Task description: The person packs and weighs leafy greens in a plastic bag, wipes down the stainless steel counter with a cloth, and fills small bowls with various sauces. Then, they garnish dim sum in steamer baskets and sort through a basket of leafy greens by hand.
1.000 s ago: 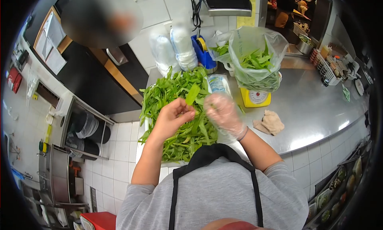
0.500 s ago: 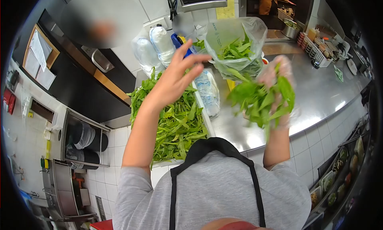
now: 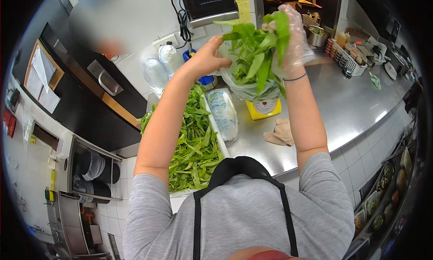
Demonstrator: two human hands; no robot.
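My right hand (image 3: 288,39), in a clear plastic glove, grips a bunch of green leaves (image 3: 257,57) over the plastic bag (image 3: 241,90). The bag sits on a yellow scale (image 3: 264,109). My bare left hand (image 3: 209,59) is at the bag's left side with fingers apart; whether its fingertips touch the bag or leaves is unclear. Below it, a white tray (image 3: 217,129) is full of long green leaves (image 3: 194,151). The bunch hides most of the bag's opening.
A wrapped package (image 3: 222,115) lies right of the tray. Two plastic-wrapped bundles (image 3: 170,59) and a blue tape dispenser (image 3: 206,79) stand behind it. A beige cloth (image 3: 280,132) lies before the scale. Farther right are a white basket (image 3: 354,66) and a metal pot (image 3: 317,36).
My right hand has gone from the tray, past the scale's right side, up to the bag with the leaves. My left hand has moved from the tray to the bag's left side and opened.
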